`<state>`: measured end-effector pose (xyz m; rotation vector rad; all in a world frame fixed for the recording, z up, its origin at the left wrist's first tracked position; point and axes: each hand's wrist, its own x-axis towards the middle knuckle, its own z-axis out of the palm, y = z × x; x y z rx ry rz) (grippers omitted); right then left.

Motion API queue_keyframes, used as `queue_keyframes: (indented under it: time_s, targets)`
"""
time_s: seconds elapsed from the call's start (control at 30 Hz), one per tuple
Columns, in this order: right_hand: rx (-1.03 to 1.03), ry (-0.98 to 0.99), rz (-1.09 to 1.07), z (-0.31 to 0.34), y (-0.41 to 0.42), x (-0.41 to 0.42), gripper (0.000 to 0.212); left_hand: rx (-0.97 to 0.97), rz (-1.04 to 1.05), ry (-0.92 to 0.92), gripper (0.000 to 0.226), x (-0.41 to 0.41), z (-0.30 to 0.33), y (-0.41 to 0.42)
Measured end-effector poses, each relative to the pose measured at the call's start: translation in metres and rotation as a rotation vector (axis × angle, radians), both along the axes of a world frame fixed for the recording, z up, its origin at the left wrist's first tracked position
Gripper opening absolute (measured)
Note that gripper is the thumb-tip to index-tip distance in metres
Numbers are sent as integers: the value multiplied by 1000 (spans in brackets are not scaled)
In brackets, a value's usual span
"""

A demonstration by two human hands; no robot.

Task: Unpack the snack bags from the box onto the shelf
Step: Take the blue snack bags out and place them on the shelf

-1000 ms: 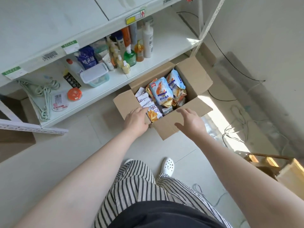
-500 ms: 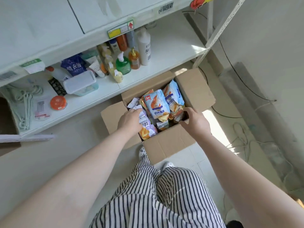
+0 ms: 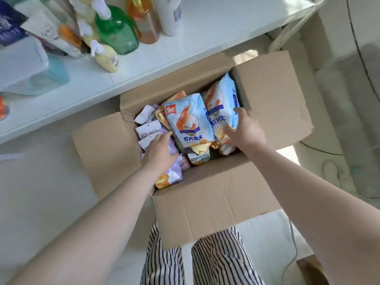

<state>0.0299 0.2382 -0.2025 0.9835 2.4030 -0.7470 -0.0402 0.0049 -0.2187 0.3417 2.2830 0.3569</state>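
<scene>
Both hands have advanced deeper into the open brown cardboard box (image 3: pixel 216 202). Left hand (image 3: pixel 159 150) rests flat, fingers relaxed, on purple snack packets (image 3: pixel 148 131) at 9 o'clock; right hand (image 3: pixel 245 128) grasps a pale-blue shrimp-chip bag (image 3: pixel 223 99) at 2 o'clock, below the white shelf (image 3: pixel 195 44).

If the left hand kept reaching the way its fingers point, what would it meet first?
Probably the front prawn-cracker bag: the left hand lies over the purple packets, fingertips nearly at that bag's edge. Depth is unclear.

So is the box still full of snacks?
Mostly full. The box is open, flaps spread, with snack bags packed inside; its bottom isn't visible.
</scene>
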Motion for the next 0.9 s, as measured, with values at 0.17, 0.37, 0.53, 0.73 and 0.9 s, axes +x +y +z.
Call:
queue_keyframes:
  time_s: [0.17,0.37,0.53,0.73,0.9]
  targets:
    - [-39,-40,-185,-69,14,-22,81,203,459,-120,64,-7,-66,25]
    - [-56,-103,-333,-102,18,-40,100,292,810,-183,71,-25,-116,48]
    - [-128,-159,-353,-104,22,-45,97,308,875,-186,58,-26,-113,57]
    - [-299,-35,-511,-80,28,-36,81,402,913,-263,42,-21,-78,59]
    - [-466,51,-569,-46,29,-34,55,425,800,-516,62,-30,-40,46]
